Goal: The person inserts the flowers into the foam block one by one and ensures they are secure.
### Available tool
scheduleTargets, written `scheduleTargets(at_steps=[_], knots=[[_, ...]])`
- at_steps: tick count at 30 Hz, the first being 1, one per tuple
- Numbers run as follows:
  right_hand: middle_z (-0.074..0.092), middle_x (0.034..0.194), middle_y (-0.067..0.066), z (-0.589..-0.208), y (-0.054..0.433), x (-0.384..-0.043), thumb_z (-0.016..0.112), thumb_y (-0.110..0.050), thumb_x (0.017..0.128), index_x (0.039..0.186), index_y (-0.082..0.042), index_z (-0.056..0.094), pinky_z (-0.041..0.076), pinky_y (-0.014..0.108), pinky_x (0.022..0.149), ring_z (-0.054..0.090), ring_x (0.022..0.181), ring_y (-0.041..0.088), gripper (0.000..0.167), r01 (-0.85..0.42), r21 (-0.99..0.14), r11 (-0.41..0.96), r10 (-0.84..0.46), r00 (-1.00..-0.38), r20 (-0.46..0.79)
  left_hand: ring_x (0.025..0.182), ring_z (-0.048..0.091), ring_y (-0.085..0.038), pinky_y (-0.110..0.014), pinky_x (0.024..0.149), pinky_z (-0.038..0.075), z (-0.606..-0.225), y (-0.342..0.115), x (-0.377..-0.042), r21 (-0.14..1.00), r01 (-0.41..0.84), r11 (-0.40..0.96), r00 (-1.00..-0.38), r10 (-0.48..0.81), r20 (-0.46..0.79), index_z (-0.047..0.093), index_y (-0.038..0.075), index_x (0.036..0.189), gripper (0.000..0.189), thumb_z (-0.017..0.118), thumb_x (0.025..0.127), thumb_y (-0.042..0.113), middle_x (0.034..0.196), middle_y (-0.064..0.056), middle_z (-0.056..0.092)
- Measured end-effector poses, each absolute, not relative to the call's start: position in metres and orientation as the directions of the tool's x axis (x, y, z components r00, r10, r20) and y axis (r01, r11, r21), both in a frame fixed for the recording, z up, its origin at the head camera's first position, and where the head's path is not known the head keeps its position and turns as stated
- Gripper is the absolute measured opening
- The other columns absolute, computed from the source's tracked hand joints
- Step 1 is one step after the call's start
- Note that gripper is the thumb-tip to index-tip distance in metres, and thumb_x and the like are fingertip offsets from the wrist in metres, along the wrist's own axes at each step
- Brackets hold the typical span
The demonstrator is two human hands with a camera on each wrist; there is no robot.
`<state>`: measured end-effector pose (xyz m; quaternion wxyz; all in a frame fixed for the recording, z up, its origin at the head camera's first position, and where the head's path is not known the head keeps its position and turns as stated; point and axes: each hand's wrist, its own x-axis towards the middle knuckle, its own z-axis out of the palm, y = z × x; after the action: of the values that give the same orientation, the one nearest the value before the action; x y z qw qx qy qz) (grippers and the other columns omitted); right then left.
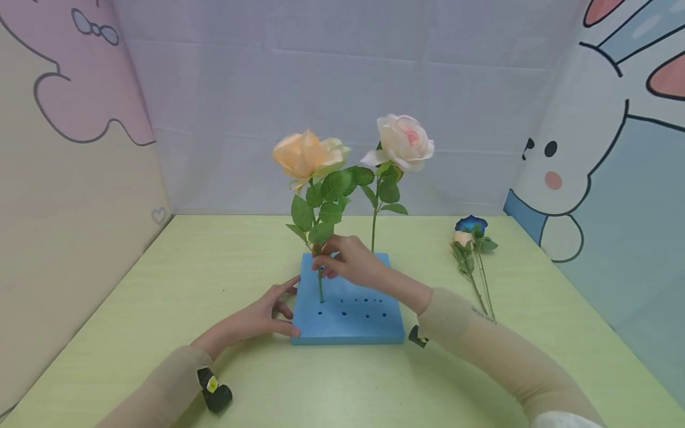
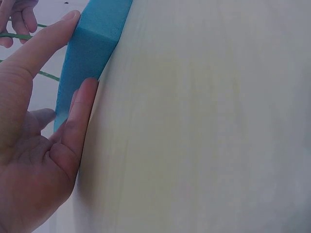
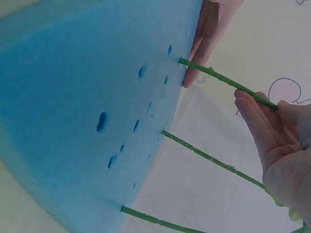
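Observation:
My right hand (image 1: 350,258) pinches the green stem (image 3: 228,81) of a peach rose (image 1: 304,156) between thumb and fingers. The lower end of that stem meets a hole in a blue foam board (image 1: 353,330). Along the board's left side rests my left hand (image 1: 262,315), thumb at the front corner and fingers stretched along the edge. Further back on the board stands a pale pink rose (image 1: 405,142) on its own upright stem. A pale cream bloom (image 1: 336,148) shows partly hidden behind the peach rose. Three stems rise from the board in the right wrist view.
Right of the board, a blue rose (image 1: 471,224) and a cream rose (image 1: 462,238) lie on the pale yellow table (image 1: 241,249). Several holes dot the board's top. A pale cloth wall (image 1: 342,89) stands at the back, with cartoon-printed panels on both sides.

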<state>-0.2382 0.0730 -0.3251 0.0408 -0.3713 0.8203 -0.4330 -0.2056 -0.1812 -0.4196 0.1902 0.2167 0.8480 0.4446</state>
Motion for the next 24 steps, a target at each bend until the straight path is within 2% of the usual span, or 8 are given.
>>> scheduleTargets(at_steps=[8,16,24], knots=[[0.074,0.1,0.016,-0.327,0.075,-0.241,0.056,-0.01,0.1,0.113,-0.001,0.063,0.058,0.024,0.068,0.075,0.083,0.021,0.017,-0.578,-0.736,0.352,-0.664,-0.709,0.239,0.108,0.057,-0.018,-0.031,0.091,0.045,-0.42,-0.181,-0.205,0.839,0.186,0.512,-0.836,0.531,-0.138,0.01,0.02,0.16,0.109,0.083,0.08,0.032,0.154,-0.015,0.029],[0.073,0.101,0.015,-0.333,0.076,-0.242,0.055,-0.009,0.101,0.111,-0.002,0.063,0.059,0.026,0.069,0.075,0.085,0.031,0.015,-0.603,-0.71,0.364,-0.697,-0.682,0.222,0.107,0.057,-0.019,-0.028,0.09,0.045,-0.421,-0.181,-0.205,0.842,0.2,0.502,-0.831,0.542,-0.126,0.01,0.019,0.16,0.109,0.083,0.08,0.031,0.154,-0.015,0.028],[0.074,0.101,0.018,-0.335,0.078,-0.242,0.054,-0.011,0.101,0.111,0.002,0.061,0.059,0.028,0.069,0.075,0.085,0.033,0.017,-0.623,-0.688,0.372,-0.722,-0.66,0.208,0.107,0.057,-0.019,-0.03,0.092,0.044,-0.421,-0.181,-0.206,0.844,0.194,0.5,-0.833,0.538,-0.127,0.011,0.021,0.16,0.109,0.083,0.08,0.031,0.154,-0.014,0.028]])
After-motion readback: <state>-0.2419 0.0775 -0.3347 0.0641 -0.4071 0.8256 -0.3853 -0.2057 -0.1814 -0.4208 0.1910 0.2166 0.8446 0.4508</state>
